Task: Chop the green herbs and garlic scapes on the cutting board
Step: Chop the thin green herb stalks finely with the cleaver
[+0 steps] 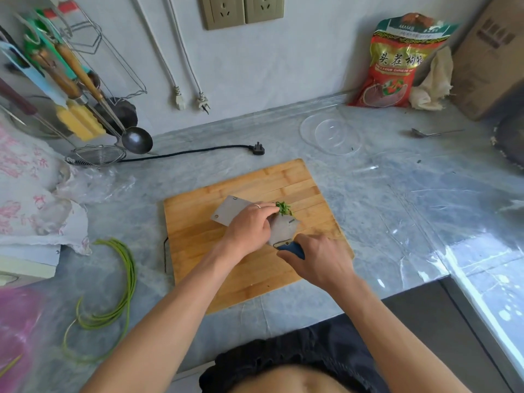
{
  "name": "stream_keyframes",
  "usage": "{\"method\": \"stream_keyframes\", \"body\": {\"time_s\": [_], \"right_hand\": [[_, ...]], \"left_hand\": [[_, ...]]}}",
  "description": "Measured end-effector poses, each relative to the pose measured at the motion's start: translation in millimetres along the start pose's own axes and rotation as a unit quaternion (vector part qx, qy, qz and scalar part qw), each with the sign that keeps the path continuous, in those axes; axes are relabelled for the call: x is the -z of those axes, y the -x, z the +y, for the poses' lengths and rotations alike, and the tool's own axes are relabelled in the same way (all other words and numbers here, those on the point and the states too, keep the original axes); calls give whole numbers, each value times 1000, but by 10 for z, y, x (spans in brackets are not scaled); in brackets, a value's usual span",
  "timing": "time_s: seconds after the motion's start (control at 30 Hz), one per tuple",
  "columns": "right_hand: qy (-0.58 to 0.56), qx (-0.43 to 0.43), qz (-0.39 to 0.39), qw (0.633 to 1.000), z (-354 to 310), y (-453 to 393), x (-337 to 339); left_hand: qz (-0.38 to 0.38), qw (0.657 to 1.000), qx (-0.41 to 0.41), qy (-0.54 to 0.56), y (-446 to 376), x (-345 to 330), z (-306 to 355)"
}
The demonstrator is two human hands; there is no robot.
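On the bamboo cutting board (249, 265) at the middle of the grey desk (397, 199), a cleaver (235, 209) lay tilted, its flat blade facing up. The right hand (317, 260) had its grip closed round the blue handle (293, 249) at the board's 4 o'clock side. The left hand (251, 226) lay over the blade, fingertips touching a small heap of chopped green herbs (285, 208) at the blade's 1 o'clock edge; its grip looked loosely curled, holding nothing. Whole garlic scapes (119, 282) lay on the desk at the board's 8 o'clock, well apart.
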State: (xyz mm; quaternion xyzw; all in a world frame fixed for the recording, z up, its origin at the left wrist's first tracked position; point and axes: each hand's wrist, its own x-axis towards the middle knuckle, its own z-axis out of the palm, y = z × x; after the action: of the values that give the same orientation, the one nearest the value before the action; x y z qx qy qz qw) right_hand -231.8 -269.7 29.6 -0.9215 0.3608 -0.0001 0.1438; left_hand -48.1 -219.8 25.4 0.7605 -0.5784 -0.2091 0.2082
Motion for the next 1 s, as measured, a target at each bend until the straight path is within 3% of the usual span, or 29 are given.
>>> {"method": "stream_keyframes", "body": {"time_s": [0.1, 0.2, 0.33, 0.43, 0.5, 0.6, 0.77, 0.9, 1.0], "right_hand": [[-21, -5, -21, 1000, -13, -45, -38], [-50, -16, -22, 998, 25, -56, -56], [-71, -27, -16, 997, 88, -47, -71], [-68, -20, -16, 997, 89, -66, -79], [-66, -13, -19, 998, 77, -72, -77], [-63, -20, -29, 997, 115, -60, -72], [-62, -16, -36, 997, 106, -73, -28], [-51, -15, -42, 998, 116, -60, -11], [-49, -26, -45, 997, 146, -41, 12]], "left_hand": [[33, 997, 9, 72, -57, 42, -5], [57, 996, -26, 58, -53, 147, -78], [-92, 990, -103, 28, -70, 198, 24], [-153, 985, -84, -6, -275, 159, 22], [-131, 990, -50, -20, -395, 205, -34], [-84, 993, -81, -1, -445, 259, -29], [-180, 976, -119, 0, -359, 148, 82], [-134, 990, -46, -9, -413, 145, 50], [-134, 988, -74, 4, -358, 133, 137]]}}
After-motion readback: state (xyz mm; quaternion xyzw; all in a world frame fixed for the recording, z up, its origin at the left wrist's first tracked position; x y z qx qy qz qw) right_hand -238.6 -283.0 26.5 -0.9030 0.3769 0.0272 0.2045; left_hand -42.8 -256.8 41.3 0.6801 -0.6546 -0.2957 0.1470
